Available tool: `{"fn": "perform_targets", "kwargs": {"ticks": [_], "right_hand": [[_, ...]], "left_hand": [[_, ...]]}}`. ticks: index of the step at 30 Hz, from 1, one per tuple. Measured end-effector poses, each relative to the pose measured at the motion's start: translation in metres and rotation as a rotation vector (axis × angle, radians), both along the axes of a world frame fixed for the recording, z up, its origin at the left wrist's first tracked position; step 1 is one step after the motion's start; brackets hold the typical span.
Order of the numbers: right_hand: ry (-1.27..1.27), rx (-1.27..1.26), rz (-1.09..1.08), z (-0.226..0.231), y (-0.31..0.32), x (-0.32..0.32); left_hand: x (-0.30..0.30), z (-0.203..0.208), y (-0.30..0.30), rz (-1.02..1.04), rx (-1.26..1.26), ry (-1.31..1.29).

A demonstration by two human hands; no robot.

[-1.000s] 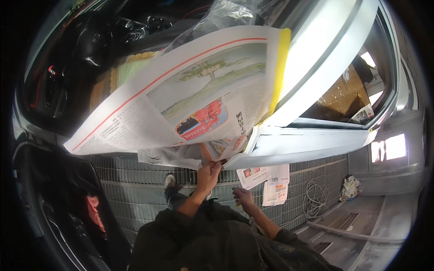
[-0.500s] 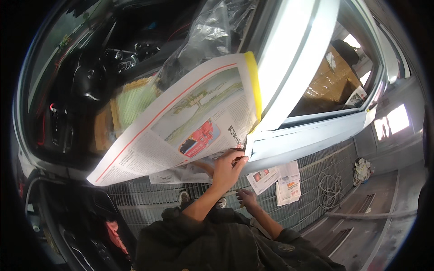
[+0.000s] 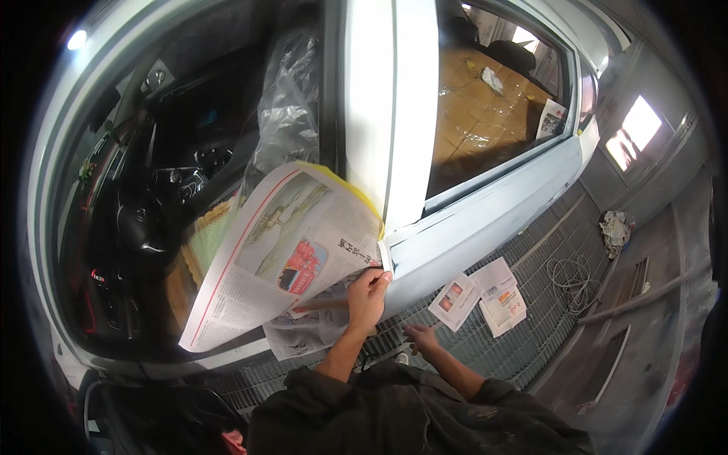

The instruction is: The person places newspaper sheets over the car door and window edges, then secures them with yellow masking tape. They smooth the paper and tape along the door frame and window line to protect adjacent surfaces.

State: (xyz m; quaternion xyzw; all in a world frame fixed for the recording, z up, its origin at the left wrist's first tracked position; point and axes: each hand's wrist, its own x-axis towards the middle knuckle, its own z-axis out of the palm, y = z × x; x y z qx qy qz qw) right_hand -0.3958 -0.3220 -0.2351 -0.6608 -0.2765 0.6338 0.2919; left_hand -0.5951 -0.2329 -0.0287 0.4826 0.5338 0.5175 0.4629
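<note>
My left hand [image 3: 367, 297] has its fingers closed in a pinch on the edge of a newspaper sheet [image 3: 262, 292], right by the front corner of the pale blue-grey rear car door [image 3: 462, 246]. Yellow masking tape [image 3: 350, 191] runs along the sheet's upper right edge, beside the white door pillar [image 3: 369, 114]. The sheet hangs slanted across the open front doorway. Lower and to the right, my right hand [image 3: 422, 338] hovers over the floor grating, fingers loosely bent and apart, with nothing visible in it.
More newspaper sheets [image 3: 502, 297] lie on the metal floor grating [image 3: 542, 265]. A coiled hose [image 3: 574, 282] and a crumpled bundle [image 3: 616, 230] are farther right. Inside the car are clear plastic sheeting [image 3: 290, 106] and brown covering [image 3: 485, 98]. The opened front door [image 3: 163, 409] stands at lower left.
My view has turned, so the car now appears more upright and the newspaper steeper. My left hand keeps its pinch by the door corner. My right hand still hangs low.
</note>
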Motion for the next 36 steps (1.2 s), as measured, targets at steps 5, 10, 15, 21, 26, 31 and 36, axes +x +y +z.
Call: {"fn": "perform_targets", "kwargs": {"ticks": [5,10,15,21,26,31,36], "right_hand": [[0.038,0.026,-0.082,-0.002,-0.005,0.0],[0.116,0.021,-0.108,-0.013,-0.008,0.007],[0.092,0.004,-0.061,-0.02,-0.007,0.007],[0.152,0.043,-0.11,-0.021,-0.005,0.016],[0.155,0.048,-0.162,-0.036,-0.001,0.02],[0.228,0.08,-0.17,-0.048,0.002,0.024],[0.252,0.009,-0.172,-0.04,0.01,0.028]], "left_hand": [[0.0,-0.012,-0.001,0.028,0.028,-0.145],[0.01,-0.011,0.001,0.089,-0.02,-0.301],[-0.006,-0.001,0.007,0.018,-0.012,0.013],[-0.016,0.07,0.012,0.221,0.283,0.414],[-0.009,0.091,0.033,0.279,0.365,0.431],[-0.009,0.114,0.045,0.205,0.279,0.563],[-0.011,0.112,0.056,0.182,0.265,0.501]]}}
